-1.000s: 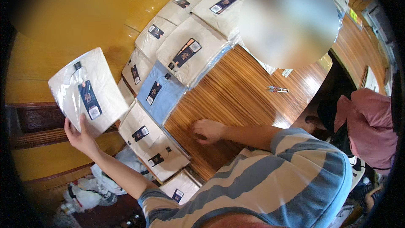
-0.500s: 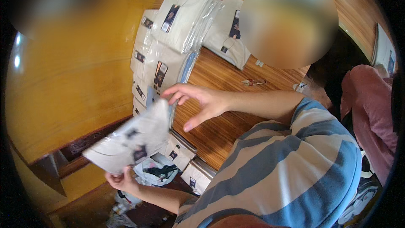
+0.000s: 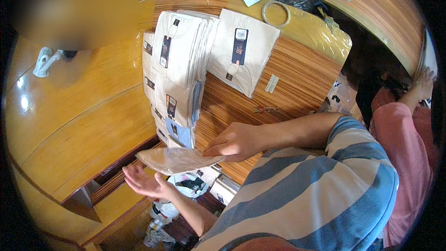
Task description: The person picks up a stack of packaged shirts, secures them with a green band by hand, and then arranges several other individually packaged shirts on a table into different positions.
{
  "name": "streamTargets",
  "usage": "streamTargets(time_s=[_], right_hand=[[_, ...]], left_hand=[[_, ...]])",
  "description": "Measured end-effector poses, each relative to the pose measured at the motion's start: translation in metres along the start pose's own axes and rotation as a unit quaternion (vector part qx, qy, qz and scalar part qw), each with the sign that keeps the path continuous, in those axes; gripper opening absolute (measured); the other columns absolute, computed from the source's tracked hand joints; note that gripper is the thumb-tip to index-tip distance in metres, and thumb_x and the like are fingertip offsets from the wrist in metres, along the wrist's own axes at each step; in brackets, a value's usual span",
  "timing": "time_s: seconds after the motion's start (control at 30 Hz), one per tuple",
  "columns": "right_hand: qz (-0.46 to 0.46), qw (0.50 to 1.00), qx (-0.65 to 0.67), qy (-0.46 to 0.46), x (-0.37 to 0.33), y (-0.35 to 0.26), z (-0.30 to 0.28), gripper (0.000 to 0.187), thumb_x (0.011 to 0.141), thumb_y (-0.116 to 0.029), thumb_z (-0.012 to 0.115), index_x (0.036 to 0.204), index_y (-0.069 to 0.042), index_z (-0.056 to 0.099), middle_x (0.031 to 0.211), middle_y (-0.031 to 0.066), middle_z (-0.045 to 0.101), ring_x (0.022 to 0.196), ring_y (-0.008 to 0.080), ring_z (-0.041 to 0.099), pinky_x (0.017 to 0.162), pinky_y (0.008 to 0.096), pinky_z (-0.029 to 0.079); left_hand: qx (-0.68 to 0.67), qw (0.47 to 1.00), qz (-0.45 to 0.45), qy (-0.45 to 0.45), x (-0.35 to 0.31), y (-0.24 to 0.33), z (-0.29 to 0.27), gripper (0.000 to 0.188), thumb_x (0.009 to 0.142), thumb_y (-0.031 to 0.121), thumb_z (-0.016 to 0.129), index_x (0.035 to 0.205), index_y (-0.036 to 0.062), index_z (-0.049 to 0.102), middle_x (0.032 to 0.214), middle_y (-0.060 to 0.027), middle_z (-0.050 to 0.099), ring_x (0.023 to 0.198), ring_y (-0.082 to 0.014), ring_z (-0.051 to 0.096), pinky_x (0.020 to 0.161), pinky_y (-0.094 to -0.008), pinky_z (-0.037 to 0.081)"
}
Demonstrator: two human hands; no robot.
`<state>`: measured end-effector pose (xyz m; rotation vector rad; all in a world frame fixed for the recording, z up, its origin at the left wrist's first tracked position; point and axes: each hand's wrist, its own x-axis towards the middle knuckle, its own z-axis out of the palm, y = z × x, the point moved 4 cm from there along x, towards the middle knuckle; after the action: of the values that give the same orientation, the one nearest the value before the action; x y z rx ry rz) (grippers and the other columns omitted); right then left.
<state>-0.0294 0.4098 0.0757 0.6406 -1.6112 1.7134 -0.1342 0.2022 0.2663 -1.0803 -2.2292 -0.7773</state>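
Observation:
My right hand (image 3: 238, 142) is closed on one end of a folded garment in a clear bag (image 3: 179, 159), which is held above the table's near left edge and seen nearly edge-on. Below its other end, my left hand (image 3: 147, 184) is open with the palm up and fingers apart; a gap shows between them. Just beyond the bag, stacks of folded pale garments in clear bags (image 3: 173, 49) with dark hang tags stand on the wooden table. One more bagged garment (image 3: 246, 32) lies flat to their right, its dark tag facing up.
Thread snips (image 3: 265, 109) and small pale strips (image 3: 272, 83) lie on the table (image 3: 227, 100). A roll of tape (image 3: 276, 14) sits at the far edge. Below left are a plastic bag of scraps (image 3: 190, 183) and more packages (image 3: 224, 190). A person in pink trousers (image 3: 395, 135) is at right.
The bagged garment has passed from my left hand to my right and tilted edge-on. My left hand has let go and opened. My view has shifted, showing more of the table's far side.

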Motion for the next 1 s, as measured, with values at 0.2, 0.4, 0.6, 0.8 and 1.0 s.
streamTargets(time_s=[0.2,0.4,0.6,0.8,1.0], right_hand=[[-0.011,0.951,-0.170,-0.258,0.049,-0.024,-0.051,0.014,0.090,-0.012,0.061,0.101,-0.004,0.064,0.086,0.0112,0.073,0.074,0.0256,0.075,0.058,0.0386,0.061],[-0.082,0.915,-0.171,-0.355,0.095,-0.032,-0.032,0.014,0.087,-0.017,0.061,0.083,-0.004,0.063,0.058,0.0064,0.065,0.056,0.0265,0.072,0.043,0.0411,0.054],[-0.077,0.938,-0.270,-0.204,0.134,-0.028,-0.039,0.018,0.084,-0.022,0.070,0.086,-0.004,0.067,0.080,0.0091,0.072,0.090,0.0244,0.074,0.071,0.0410,0.058],[0.124,0.964,-0.167,0.167,0.120,0.049,-0.101,0.077,0.083,-0.031,0.086,0.141,-0.002,0.046,0.129,0.0160,0.063,0.118,0.0302,0.064,0.100,0.0398,0.051],[0.262,0.953,-0.018,0.153,0.136,0.125,-0.119,0.032,0.098,-0.025,0.073,0.116,0.002,0.071,0.098,0.0096,0.075,0.089,0.0118,0.067,0.078,0.0325,0.055]], left_hand=[[0.037,0.997,0.069,-0.020,0.019,0.051,0.012,0.121,0.081,0.068,0.075,0.163,0.0015,0.015,0.166,-0.0230,0.026,0.154,-0.0395,0.025,0.124,-0.0593,0.024],[0.238,0.782,0.104,-0.567,0.072,0.152,0.060,0.076,0.086,0.036,0.078,0.141,-0.0073,0.049,0.125,-0.0272,0.064,0.121,-0.0381,0.063,0.104,-0.0505,0.047],[0.262,0.814,-0.010,-0.518,0.063,0.108,0.055,0.042,0.087,0.003,0.068,0.128,-0.0050,0.060,0.065,-0.0099,0.062,0.056,-0.0268,0.064,0.055,-0.0380,0.054],[0.070,0.969,-0.164,-0.171,0.097,0.031,0.022,0.011,0.097,0.006,0.070,0.104,-0.0028,0.068,0.068,-0.0005,0.063,0.055,-0.0137,0.057,0.052,-0.0290,0.045],[-0.229,0.905,-0.355,0.042,0.077,-0.088,0.117,0.034,0.099,0.012,0.072,0.127,-0.0031,0.062,0.115,-0.0088,0.070,0.100,-0.0136,0.064,0.087,-0.0270,0.050]])
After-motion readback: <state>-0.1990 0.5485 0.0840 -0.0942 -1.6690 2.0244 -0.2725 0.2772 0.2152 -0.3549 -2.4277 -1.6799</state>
